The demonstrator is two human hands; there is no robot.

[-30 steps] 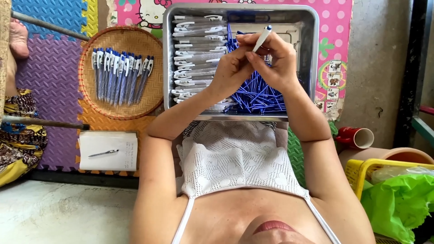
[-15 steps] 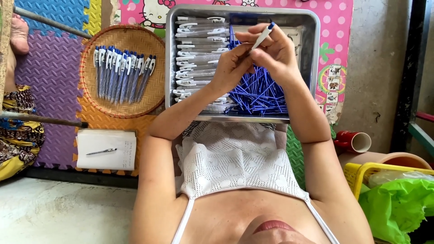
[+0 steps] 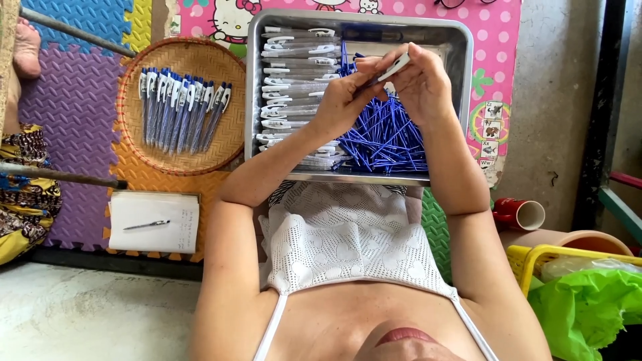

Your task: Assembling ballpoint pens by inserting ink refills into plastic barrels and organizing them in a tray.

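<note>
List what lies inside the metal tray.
The metal tray holds stacked white pen barrels and a pile of blue refills. Both hands cover part of the pile.

One head-worn camera looks steeply down past the person's chin and chest, close over the lap. Both hands, left hand and right hand, sit upper-centre, with the floor below-left of them. No second view overlaps.
</note>
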